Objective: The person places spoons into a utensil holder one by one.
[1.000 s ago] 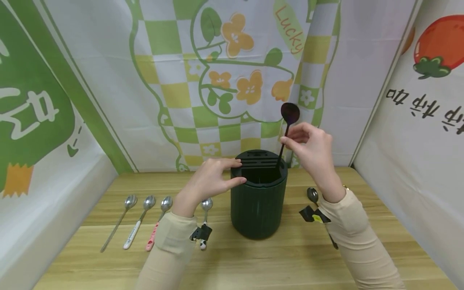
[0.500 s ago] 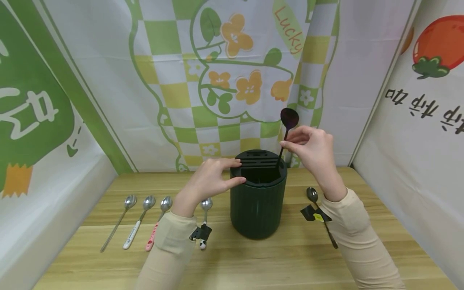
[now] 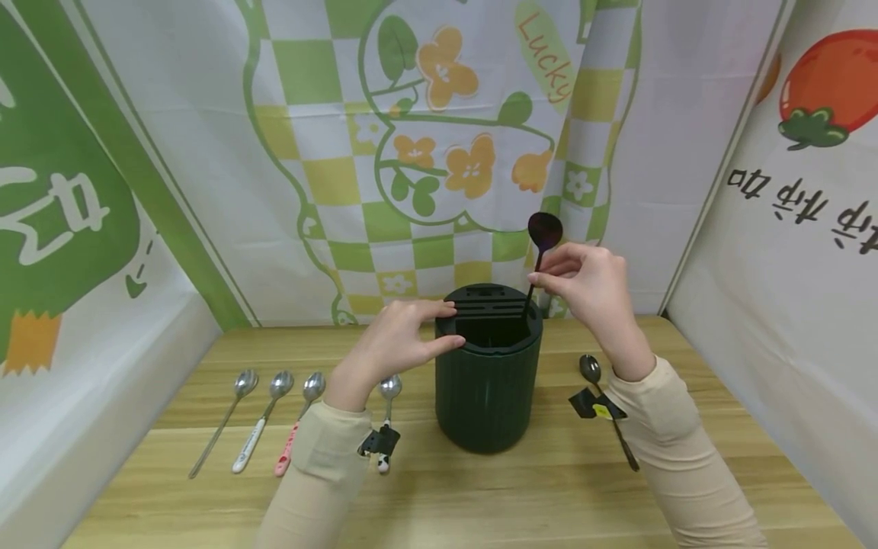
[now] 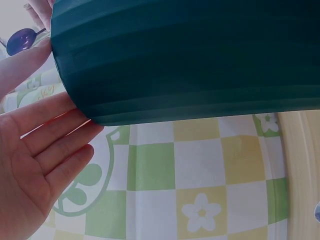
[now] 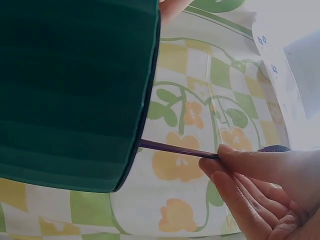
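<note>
A dark purple-black spoon (image 3: 545,231) stands bowl up, its thin handle going down into the right rear of the dark green utensil holder (image 3: 487,400). My right hand (image 3: 588,288) pinches that handle between thumb and fingertips, just above the slotted black top (image 3: 490,306). In the right wrist view the handle (image 5: 177,149) runs from the pinch to the holder's rim; its lower end is hidden inside. My left hand (image 3: 394,339) rests at the left of the rim with extended fingers (image 4: 65,130) touching it.
On the wooden table (image 3: 453,507), left of the holder, lie a plain metal spoon (image 3: 222,427), a white-handled spoon (image 3: 264,419), a pink-handled spoon (image 3: 298,423) and a spotted-handled spoon (image 3: 389,408). A dark spoon (image 3: 591,370) lies partly under my right sleeve. A patterned cloth (image 3: 446,191) hangs behind.
My right hand and the purple-black spoon have sunk a little, the handle going deeper into the holder. The left hand and the holder have stayed nearly where they were.
</note>
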